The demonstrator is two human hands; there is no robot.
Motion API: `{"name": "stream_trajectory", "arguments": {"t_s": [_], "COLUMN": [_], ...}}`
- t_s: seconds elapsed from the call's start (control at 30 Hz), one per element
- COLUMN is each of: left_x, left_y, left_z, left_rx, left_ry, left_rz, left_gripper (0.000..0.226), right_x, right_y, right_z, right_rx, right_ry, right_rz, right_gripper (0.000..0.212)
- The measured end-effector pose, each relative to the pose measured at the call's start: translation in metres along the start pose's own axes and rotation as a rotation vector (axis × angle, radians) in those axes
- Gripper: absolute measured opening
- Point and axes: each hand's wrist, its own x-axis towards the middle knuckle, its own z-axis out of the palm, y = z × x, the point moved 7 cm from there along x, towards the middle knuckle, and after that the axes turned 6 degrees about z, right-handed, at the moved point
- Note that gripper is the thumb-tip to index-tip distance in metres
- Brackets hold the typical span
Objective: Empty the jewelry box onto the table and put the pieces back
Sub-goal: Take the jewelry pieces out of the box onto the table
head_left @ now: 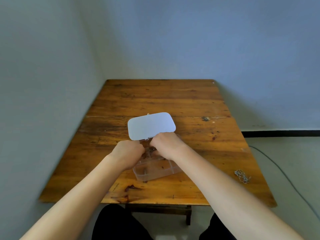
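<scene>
Jewelry box (156, 168): clear, lid (151, 125) raised, mid-table (155, 97).
Left hand (128, 153): over the box's far compartments, fingers curled; grip can't be made out.
Right hand (166, 144): beside it, likewise.
Chain (242, 175): well right of the box.

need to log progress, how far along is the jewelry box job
Done: lid open, one chain lying near the table's right edge. In hand: left hand and right hand work inside the clear box. Left: what stays inside is unclear; chain isn't back.
</scene>
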Motion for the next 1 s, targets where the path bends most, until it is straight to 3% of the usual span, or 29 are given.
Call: {"name": "stream_trajectory", "arguments": {"t_s": [0.17,0.43,0.53,0.7,0.83,1.0], "left_x": [0.002,-0.003,-0.005,-0.005,-0.002,-0.005], "left_y": [0.001,-0.001,-0.003,0.001,0.002,0.0], "left_z": [-0.003,-0.006,-0.008,-0.01,-0.007,-0.005], "left_rx": [0.071,0.056,-0.02,-0.058,-0.052,-0.067], "left_ry": [0.018,0.057,0.068,0.031,0.059,0.103], "left_rz": [-0.064,-0.173,-0.148,-0.036,-0.145,-0.218], "left_gripper": [0.019,0.019,0.017,0.033,0.032,0.025], "right_x": [0.0,0.0,-0.006,-0.02,-0.033,-0.047], "right_y": [0.007,0.008,0.014,0.03,0.039,0.063], "right_z": [0.004,0.008,0.009,0.008,0.005,-0.002], "right_rx": [0.062,0.042,0.093,0.32,0.453,0.855], "right_ry": [0.042,0.078,0.066,0.124,0.202,0.258], "right_rz": [0.037,0.072,0.095,0.135,0.187,0.343], "right_gripper": [0.041,0.015,0.015,0.021,0.021,0.02]}}
